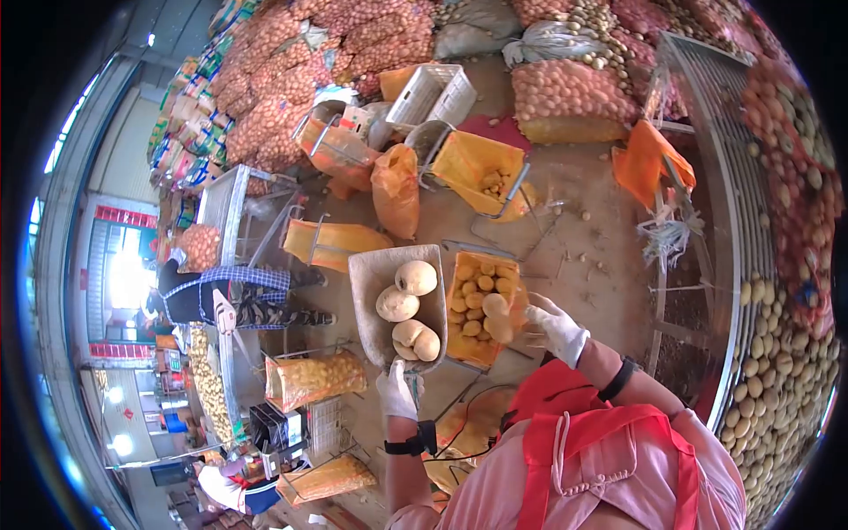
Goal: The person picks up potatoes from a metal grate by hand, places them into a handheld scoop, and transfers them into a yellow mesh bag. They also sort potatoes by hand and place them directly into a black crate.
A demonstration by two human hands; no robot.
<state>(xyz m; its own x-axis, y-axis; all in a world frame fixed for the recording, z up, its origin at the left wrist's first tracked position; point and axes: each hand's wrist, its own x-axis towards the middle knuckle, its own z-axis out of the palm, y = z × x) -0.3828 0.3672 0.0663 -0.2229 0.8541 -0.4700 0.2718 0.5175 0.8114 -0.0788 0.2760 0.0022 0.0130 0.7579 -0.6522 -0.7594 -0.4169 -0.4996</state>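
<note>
A grey scoop [358,305] with large pale potatoes [397,303] in it is tilted up in front of me. My left hand [399,390], in a white glove, is closed round its lower end. Just to the right, a yellow mesh sack [462,356] hangs open and holds many potatoes [468,300]. My right hand [558,327], also gloved, is beside that sack with its fingers stretched out. Between its fingertips and the sack mouth are larger, blurred potatoes [499,320], overlapping the sack in this view.
A slatted metal sorting table [707,177] with potatoes runs along the right. Other open sacks stand on frames, including an orange one [477,163]. Full mesh sacks [574,93] are piled at the back. A person in a checked apron [247,278] works at the left.
</note>
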